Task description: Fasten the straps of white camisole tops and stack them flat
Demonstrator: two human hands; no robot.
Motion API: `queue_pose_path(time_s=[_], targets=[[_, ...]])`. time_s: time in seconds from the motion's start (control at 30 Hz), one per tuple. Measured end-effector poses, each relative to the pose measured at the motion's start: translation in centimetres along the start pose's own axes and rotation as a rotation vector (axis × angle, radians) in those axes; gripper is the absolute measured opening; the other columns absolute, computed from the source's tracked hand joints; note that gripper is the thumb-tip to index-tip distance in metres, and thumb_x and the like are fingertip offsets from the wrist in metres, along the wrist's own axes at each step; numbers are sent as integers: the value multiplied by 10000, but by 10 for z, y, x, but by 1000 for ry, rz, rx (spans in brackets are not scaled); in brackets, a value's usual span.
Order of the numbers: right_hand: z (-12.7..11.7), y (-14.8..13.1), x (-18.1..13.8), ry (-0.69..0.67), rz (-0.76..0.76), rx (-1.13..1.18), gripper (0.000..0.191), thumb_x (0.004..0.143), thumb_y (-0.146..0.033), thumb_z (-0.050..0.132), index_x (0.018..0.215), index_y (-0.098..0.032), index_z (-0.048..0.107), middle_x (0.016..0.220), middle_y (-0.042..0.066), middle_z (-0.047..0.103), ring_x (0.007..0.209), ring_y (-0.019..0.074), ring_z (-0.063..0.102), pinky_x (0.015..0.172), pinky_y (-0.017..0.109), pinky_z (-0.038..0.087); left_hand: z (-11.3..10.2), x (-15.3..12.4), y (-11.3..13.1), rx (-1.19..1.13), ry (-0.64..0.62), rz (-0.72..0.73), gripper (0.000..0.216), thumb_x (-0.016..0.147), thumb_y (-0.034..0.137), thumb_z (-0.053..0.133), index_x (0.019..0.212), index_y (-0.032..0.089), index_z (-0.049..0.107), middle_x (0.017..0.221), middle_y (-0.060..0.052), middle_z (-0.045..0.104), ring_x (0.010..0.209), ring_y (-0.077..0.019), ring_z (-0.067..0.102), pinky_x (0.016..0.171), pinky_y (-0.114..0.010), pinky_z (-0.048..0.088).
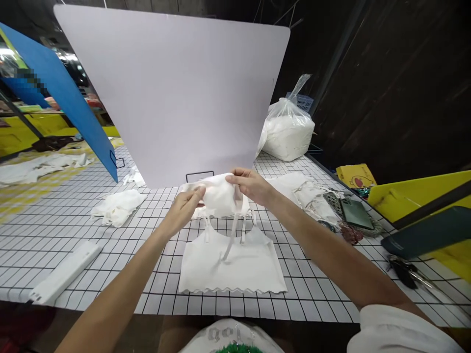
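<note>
Above the table, my left hand [189,202] and my right hand [253,185] are both closed on a white camisole [220,194], one at each side of it. The thumbs press on its cloth, and a thin strap dangles down from it. Just below, a second white top [232,267] with thin straps and a wavy hem lies flat on the table, hem toward me. Some white and pinkish cloth lies behind the held camisole, partly hidden by it.
A white upright board [176,98] stands behind my hands, a blue one [69,93] at left. White cloth heaps [119,207] lie left and right [305,193]. A white strip-shaped object [66,274], a stuffed plastic bag [289,130], a phone [356,213] and keys [406,272] are around.
</note>
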State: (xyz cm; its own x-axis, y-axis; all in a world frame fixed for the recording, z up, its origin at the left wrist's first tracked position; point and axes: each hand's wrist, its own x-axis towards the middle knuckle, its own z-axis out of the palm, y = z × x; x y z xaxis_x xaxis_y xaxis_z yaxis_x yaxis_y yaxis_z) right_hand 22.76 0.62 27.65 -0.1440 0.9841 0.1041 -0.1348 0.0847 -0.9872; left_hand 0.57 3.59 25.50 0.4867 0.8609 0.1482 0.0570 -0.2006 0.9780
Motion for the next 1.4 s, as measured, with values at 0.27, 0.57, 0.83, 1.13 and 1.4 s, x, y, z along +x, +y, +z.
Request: queue_pose_path(time_s=[0.27,0.57,0.83,1.13,1.4], targets=[[2,-31,10,-148,80,-110,326,779,-461,773,895,-165,700,749,-1,646,606,102,557,547,232,455,7,31,0,-232,-431,97,554,769,381,819,1273,223,650,1178,-120,697,1084,-268,643,950,-405,504],[-10,-37,-25,1,-248,-1032,251,704,-172,674,953,-207,680,841,21,657,751,177,560,721,302,417,13,18,9,-284,-255,-125,303,796,419,776,948,159,742,749,-36,677,574,-124,591,479,-206,425],[-64,-26,-3,344,-151,-811,231,667,-339,792,824,-184,725,818,41,714,730,176,627,674,306,481,18,17,20,-650,-325,-266,310,781,465,793,738,170,707,645,-28,637,565,-138,585,512,-239,463],[-25,11,-37,61,97,-92,632,658,-807,691,802,-191,697,828,70,722,784,206,669,717,330,527,28,17,26,-720,-95,-134,304,640,132,833,899,200,689,754,35,662,680,-110,619,648,-204,494],[5,12,-20,242,-92,-75,513,662,-654,805,880,-208,677,868,36,683,810,193,631,737,321,527,25,15,20,-710,80,-50,372,714,202,781,1070,242,679,919,5,706,851,-169,683,750,-253,547]])
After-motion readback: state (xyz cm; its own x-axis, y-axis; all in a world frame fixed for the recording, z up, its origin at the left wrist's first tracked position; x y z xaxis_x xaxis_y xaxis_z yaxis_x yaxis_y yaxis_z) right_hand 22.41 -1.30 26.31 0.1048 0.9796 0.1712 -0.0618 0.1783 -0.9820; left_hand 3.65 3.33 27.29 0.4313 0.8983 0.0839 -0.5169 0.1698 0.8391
